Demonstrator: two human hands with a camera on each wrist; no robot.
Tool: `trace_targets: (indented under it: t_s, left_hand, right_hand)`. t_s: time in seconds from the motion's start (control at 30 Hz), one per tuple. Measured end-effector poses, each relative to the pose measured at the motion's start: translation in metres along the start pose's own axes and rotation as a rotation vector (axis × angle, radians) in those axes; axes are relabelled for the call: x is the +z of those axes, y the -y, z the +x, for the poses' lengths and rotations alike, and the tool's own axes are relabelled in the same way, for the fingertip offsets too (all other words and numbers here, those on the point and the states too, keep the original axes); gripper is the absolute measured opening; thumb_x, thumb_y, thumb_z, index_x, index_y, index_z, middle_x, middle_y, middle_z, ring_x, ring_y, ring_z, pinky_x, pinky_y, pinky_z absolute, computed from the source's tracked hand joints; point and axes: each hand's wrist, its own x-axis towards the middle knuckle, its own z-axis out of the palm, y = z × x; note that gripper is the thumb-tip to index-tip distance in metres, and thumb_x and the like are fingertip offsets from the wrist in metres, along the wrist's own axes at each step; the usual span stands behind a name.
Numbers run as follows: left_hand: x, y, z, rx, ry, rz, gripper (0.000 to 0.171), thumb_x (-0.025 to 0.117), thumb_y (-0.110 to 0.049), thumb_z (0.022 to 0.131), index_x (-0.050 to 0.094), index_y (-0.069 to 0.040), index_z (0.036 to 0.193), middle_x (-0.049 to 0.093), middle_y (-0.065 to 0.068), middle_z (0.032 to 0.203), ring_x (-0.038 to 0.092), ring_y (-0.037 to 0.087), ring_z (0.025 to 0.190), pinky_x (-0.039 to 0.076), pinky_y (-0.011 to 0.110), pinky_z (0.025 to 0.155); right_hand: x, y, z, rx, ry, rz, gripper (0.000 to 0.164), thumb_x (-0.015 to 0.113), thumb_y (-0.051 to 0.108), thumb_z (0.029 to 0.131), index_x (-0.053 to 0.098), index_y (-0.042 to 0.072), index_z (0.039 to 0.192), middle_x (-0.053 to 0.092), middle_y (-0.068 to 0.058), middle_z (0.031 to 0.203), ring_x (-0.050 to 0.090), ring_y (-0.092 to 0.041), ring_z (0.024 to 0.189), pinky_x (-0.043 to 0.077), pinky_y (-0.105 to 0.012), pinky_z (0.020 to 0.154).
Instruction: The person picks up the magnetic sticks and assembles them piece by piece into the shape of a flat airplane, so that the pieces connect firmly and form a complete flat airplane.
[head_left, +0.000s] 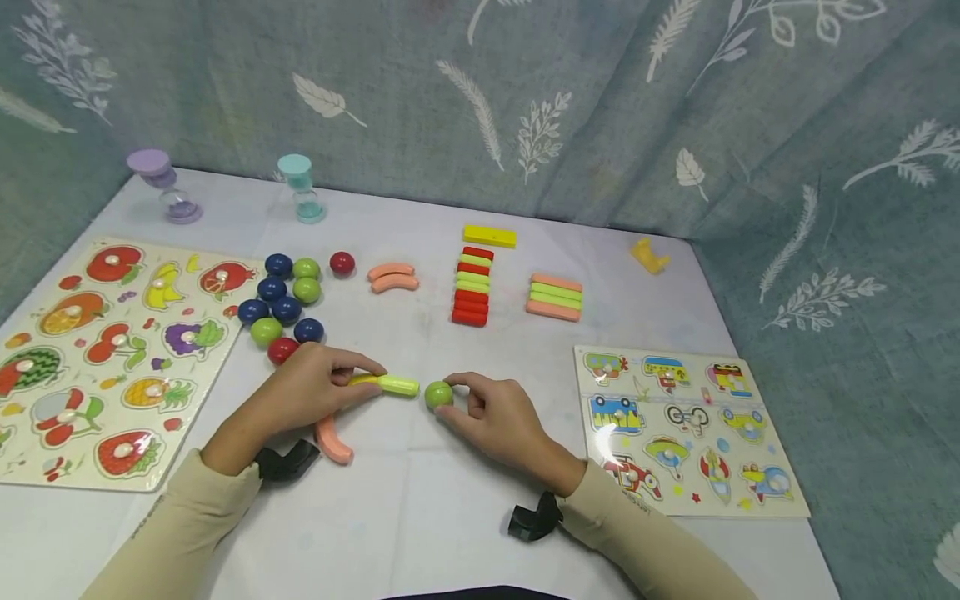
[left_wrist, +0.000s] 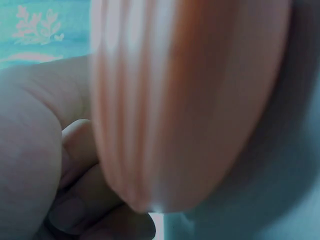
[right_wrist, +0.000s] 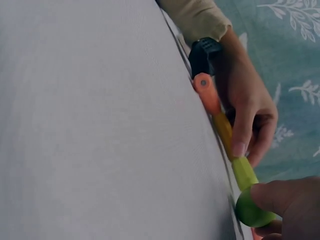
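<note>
My left hand [head_left: 315,387] pinches a short yellow piece [head_left: 365,379] between thumb and fingers. A light green stick [head_left: 399,386] extends end to end from that piece toward the right. Below this hand lies a curved pink piece [head_left: 332,442]; it fills much of the left wrist view as a ridged pink shape [left_wrist: 175,100]. With thumb and index finger, my right hand [head_left: 502,417] grips a green ball [head_left: 438,395] just right of the stick's end. In the right wrist view the ball [right_wrist: 252,210] appears against the stick [right_wrist: 244,173]; actual contact is unclear.
A fruit puzzle board [head_left: 168,417] lies left and a vehicle puzzle board [head_left: 697,433] right. Blue, green and red balls [head_left: 272,289] cluster near the left hand. Behind are pink curved pieces [head_left: 393,283], stacked red-green sticks [head_left: 472,287], a yellow block [head_left: 489,237] and two sand timers [head_left: 306,196].
</note>
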Motion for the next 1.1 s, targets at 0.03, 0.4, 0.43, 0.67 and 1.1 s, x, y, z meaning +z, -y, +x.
trace_targets:
  t_s: [0.03, 0.4, 0.43, 0.67, 1.1]
  left_hand:
    - [0.000, -0.001, 0.000, -0.006, 0.000, 0.003, 0.020, 0.075, -0.040, 0.078, 0.071, -0.036, 0.097, 0.036, -0.008, 0.050, 0.035, 0.011, 0.048, 0.027, 0.027, 0.045]
    - [0.003, -0.011, 0.000, -0.005, 0.000, 0.051, 0.022, 0.076, -0.033, 0.078, 0.072, -0.031, 0.100, 0.040, -0.008, 0.051, 0.038, 0.011, 0.048, 0.028, 0.026, 0.045]
    - [0.003, -0.011, 0.000, -0.001, -0.001, 0.054, 0.022, 0.076, -0.033, 0.079, 0.071, -0.030, 0.100, 0.040, -0.008, 0.052, 0.038, 0.011, 0.048, 0.028, 0.026, 0.045]
    - [0.008, -0.013, 0.008, 0.041, 0.018, 0.072, 0.022, 0.073, -0.033, 0.081, 0.071, -0.031, 0.103, 0.045, -0.011, 0.057, 0.041, 0.009, 0.051, 0.030, 0.025, 0.046]
    - [0.008, -0.036, 0.045, 0.145, 0.191, 0.155, 0.025, 0.076, -0.027, 0.078, 0.072, -0.026, 0.103, 0.062, -0.015, 0.078, 0.052, 0.008, 0.067, 0.042, 0.029, 0.063]
  right_hand:
    - [0.001, 0.000, 0.000, -0.009, -0.009, -0.008, 0.033, 0.066, 0.046, 0.083, 0.064, 0.026, 0.110, 0.038, 0.013, 0.053, 0.034, -0.002, 0.047, 0.026, -0.022, 0.044]
    - [0.006, -0.001, 0.000, -0.065, -0.078, -0.059, 0.035, 0.066, 0.044, 0.084, 0.063, 0.023, 0.113, 0.037, 0.014, 0.053, 0.034, 0.000, 0.046, 0.026, -0.021, 0.044]
    - [0.005, -0.001, 0.000, -0.064, -0.079, -0.059, 0.035, 0.066, 0.043, 0.084, 0.064, 0.023, 0.113, 0.038, 0.014, 0.053, 0.034, 0.000, 0.046, 0.026, -0.021, 0.044]
    - [-0.002, -0.001, -0.002, -0.034, -0.034, -0.044, 0.033, 0.065, 0.048, 0.084, 0.064, 0.024, 0.106, 0.038, 0.012, 0.053, 0.034, -0.002, 0.047, 0.027, -0.022, 0.045]
    - [-0.018, -0.004, -0.025, 0.050, -0.019, -0.110, 0.037, 0.058, 0.059, 0.083, 0.066, 0.027, 0.101, 0.037, 0.014, 0.051, 0.034, -0.002, 0.046, 0.026, -0.022, 0.044]
